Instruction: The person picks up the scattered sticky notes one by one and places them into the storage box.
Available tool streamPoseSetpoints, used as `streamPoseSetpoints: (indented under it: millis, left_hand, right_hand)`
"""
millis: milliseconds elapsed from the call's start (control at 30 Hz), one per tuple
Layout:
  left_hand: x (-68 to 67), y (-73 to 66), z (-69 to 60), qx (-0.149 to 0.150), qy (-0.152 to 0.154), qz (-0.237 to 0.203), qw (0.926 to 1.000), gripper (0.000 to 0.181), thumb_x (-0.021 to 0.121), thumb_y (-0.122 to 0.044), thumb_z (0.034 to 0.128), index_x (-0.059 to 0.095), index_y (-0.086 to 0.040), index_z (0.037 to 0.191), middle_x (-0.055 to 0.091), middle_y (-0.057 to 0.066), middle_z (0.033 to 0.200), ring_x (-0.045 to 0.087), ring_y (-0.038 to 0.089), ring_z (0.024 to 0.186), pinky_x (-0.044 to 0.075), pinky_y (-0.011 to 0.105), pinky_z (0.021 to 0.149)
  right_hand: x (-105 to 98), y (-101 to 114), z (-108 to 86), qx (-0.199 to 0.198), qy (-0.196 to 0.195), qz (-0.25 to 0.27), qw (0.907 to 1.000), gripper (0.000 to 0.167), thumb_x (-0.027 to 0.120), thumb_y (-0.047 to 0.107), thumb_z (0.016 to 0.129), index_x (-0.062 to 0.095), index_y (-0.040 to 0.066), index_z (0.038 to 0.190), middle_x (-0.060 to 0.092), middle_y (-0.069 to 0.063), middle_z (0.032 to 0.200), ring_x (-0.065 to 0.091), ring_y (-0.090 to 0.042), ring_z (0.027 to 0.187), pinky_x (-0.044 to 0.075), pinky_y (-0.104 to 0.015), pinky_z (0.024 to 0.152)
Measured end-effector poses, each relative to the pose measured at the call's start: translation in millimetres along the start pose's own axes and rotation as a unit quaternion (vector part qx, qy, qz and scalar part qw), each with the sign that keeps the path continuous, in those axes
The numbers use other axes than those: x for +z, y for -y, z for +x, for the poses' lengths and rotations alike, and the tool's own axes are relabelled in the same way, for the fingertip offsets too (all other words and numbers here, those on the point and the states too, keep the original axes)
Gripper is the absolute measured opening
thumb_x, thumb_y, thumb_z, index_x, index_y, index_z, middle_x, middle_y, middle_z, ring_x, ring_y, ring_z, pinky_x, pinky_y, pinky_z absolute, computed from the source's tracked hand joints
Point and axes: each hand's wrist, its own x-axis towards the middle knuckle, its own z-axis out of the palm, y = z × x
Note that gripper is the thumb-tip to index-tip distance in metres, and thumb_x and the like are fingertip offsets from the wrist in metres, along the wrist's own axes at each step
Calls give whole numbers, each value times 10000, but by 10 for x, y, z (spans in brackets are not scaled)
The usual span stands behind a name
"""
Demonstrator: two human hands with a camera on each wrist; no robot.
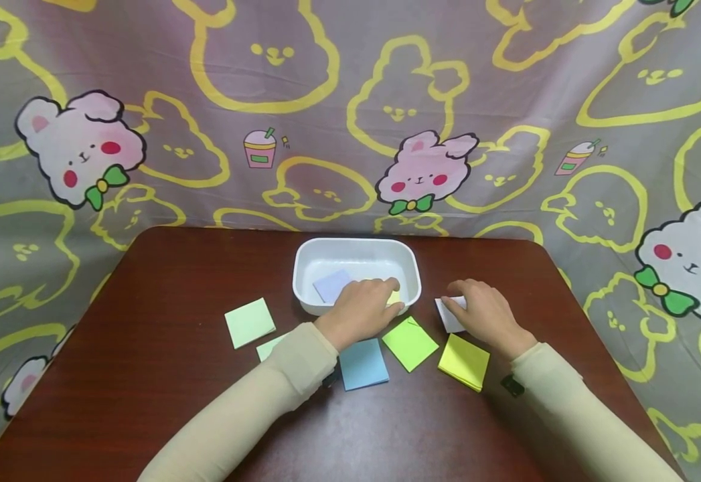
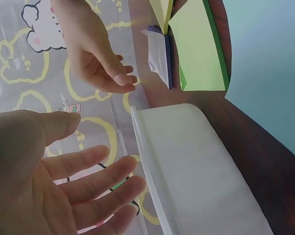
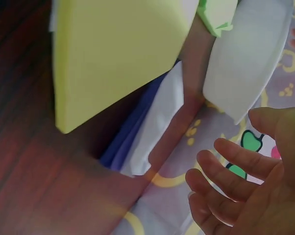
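Observation:
My left hand point(image 1: 363, 309) hovers over the front right of a white plastic basin point(image 1: 305, 258). Its fingers are spread and loosely bent, with nothing in them in the left wrist view. Inside the basin lie a lavender sticky note pad point(image 1: 329, 285) and a yellow one point(image 1: 395, 296), partly covered by that hand. To the right, my right hand point(image 1: 487, 318) is held above a white-topped pad point(image 1: 444, 314), whose lower layers look purple-blue point(image 3: 123, 147) in the right wrist view. The right fingers are relaxed and apart from the pad.
In front of the basin lie a bright green pad point(image 1: 410, 343), a yellow pad point(image 1: 464, 361) and a blue pad point(image 1: 364, 365). Two pale green pads, one point(image 1: 250, 323) whole and one point(image 1: 270, 347) half under the left sleeve, are on the left. A patterned curtain point(image 1: 326, 87) surrounds the brown table point(image 1: 163, 294).

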Motion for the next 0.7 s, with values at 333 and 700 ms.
streamPoseSetpoints:
  millis: [333,700]
  left_hand:
    - [18,-78,18,91,172,-28,9998,363,587,-368,1016,632,-133,1289,750,37,1142,725,211,998,566,397,821]
    - [25,-160,21,101,280,23,9996,383,592,-390,1013,631,-146,1307,748,24,1153,725,193,999,565,373,805]
  right_hand:
    - [36,-104,-17,150,116,-75,9998,329,666,282,950,722,19,1139,736,-181,1094,693,-354,935,533,-502,696]
    - [56,-216,-54,303,400,-185,9986,383,679,318,948,691,10,1176,711,-218,1110,679,-367,914,526,-506,665]
